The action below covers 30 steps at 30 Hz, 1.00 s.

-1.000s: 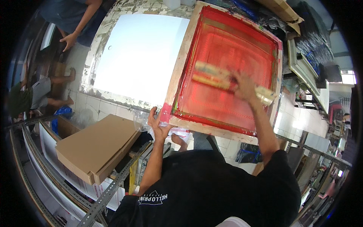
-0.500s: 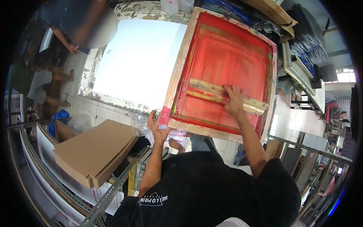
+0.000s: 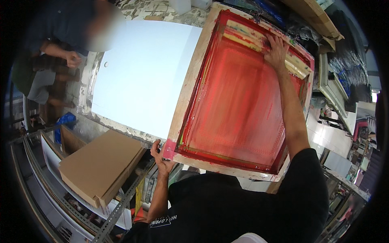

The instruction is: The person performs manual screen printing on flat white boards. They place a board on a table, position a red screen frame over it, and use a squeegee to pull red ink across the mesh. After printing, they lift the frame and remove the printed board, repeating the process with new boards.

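A wooden-edged printing screen smeared with red ink lies on my right side of the work surface. My right hand grips a long wooden squeegee that lies across the far end of the red mesh. The squeegee's blade edge is hidden under it. Down at the near left corner of the screen frame, my left hand holds the pink-stained corner, with some of its fingers partly hidden by the wood. A white board lies flat just left of the screen.
Another person stands at the far left, beside the table's worn edge. A cardboard box rests on a metal rack at my near left. Plastic-wrapped stacks stand at the far right. White containers sit at the back.
My right hand has pushed the squeegee from the near part of the mesh to its far end. My left hand stays at the frame's corner. The other person's hand has shifted.
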Available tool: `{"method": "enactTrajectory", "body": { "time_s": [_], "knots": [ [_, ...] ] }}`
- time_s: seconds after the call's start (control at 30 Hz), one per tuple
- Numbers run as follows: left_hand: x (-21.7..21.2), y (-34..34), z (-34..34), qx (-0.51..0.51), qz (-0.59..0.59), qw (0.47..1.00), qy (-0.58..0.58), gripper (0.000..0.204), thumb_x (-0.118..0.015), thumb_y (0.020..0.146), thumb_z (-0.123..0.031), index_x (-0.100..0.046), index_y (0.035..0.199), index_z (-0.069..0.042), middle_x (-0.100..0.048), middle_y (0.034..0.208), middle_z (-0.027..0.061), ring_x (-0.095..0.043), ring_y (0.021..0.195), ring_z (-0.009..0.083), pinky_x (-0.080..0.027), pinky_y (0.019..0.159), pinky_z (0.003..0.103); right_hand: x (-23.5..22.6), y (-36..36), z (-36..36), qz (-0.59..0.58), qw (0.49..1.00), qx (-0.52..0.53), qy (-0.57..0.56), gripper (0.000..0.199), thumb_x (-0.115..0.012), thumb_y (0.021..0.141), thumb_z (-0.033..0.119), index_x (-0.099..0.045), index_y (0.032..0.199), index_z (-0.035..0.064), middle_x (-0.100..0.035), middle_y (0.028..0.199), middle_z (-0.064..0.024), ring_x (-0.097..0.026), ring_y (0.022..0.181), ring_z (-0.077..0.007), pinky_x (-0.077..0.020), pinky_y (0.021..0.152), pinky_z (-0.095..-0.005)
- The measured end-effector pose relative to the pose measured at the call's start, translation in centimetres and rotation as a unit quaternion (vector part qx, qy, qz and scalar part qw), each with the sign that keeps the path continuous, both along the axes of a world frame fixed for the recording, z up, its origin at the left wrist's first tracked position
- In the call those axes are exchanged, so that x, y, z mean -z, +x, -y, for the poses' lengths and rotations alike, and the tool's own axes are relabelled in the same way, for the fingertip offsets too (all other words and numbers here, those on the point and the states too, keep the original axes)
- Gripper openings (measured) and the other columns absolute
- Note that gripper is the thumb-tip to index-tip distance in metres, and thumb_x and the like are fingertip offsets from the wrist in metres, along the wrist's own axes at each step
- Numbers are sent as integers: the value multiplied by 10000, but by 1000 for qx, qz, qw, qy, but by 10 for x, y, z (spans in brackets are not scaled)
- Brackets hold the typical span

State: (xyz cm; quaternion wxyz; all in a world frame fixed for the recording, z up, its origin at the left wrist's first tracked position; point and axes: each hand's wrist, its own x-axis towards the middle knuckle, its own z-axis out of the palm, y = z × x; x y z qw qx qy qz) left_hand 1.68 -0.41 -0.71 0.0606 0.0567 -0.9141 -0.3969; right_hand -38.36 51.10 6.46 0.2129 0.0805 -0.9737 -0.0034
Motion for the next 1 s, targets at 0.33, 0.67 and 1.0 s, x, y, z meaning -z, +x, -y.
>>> {"method": "enactTrajectory", "body": {
  "time_s": [0.33,0.67,1.0],
  "knots": [
    [-25,-13,-3,11,10,999,45,818,-950,553,-422,-697,1269,-119,-465,1400,156,-432,1296,344,-360,1061,451,-12,-67,-44,26,996,-65,-53,563,-676,838,178,-575,1391,216,-672,1234,-162,-622,1137,-346,-465,937,-478],
    [-55,-5,-4,15,-41,993,111,835,-971,485,-307,-684,1221,-36,-632,1051,81,-519,1074,279,-360,980,424,-26,61,27,0,996,-72,-59,487,-654,846,130,-593,1316,242,-699,994,-177,-694,889,-380,-563,730,-498],
    [-143,-25,-23,3,-123,966,226,740,-934,497,-86,-681,1187,5,-550,1113,89,-528,1061,264,-454,919,373,-158,314,146,122,981,-6,-150,462,-695,806,100,-652,1250,216,-643,842,-157,-664,786,-377,-526,671,-503]
  ]
}}
